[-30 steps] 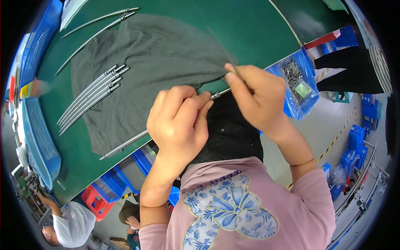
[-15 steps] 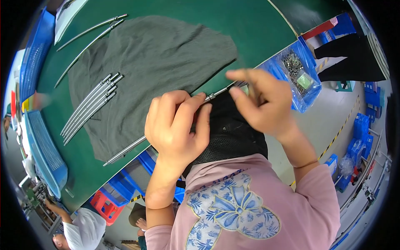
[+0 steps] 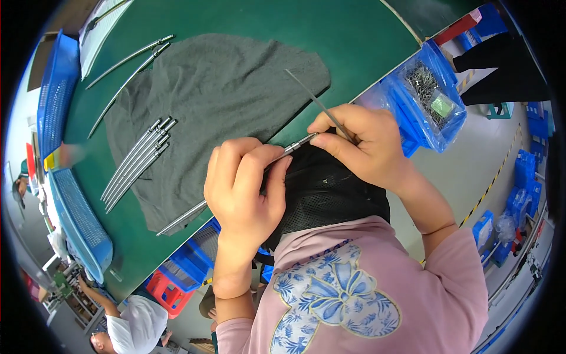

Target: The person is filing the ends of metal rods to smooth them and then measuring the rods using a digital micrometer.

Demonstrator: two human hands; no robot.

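My left hand (image 3: 243, 192) is closed around a slim silver metal rod (image 3: 184, 218), whose long end slants down toward the table edge. The rod's stepped tip (image 3: 296, 145) sticks out past my left fingers. At that tip, my right thumb and forefinger pinch together. My right hand (image 3: 374, 141) also holds a thin grey metal pin (image 3: 317, 100), which points up and left over the cloth. Whether a small part sits between the right fingertips is too small to tell. On the grey cloth (image 3: 224, 88), several similar rods (image 3: 134, 166) lie side by side.
Two more rods (image 3: 118, 101) lie at the far left of the green table (image 3: 359, 35). Blue baskets (image 3: 82, 218) line its left edge. A blue bin (image 3: 457, 127) with small metal parts in plastic stands right. A person in white (image 3: 138, 321) sits lower left; another person's dark-clothed legs (image 3: 501, 74) show upper right.
My right hand, blurred and apart from the rod's tip before, now meets it with thumb and forefinger. The thin pin has swung into clear sight. The whole view has shifted slightly.
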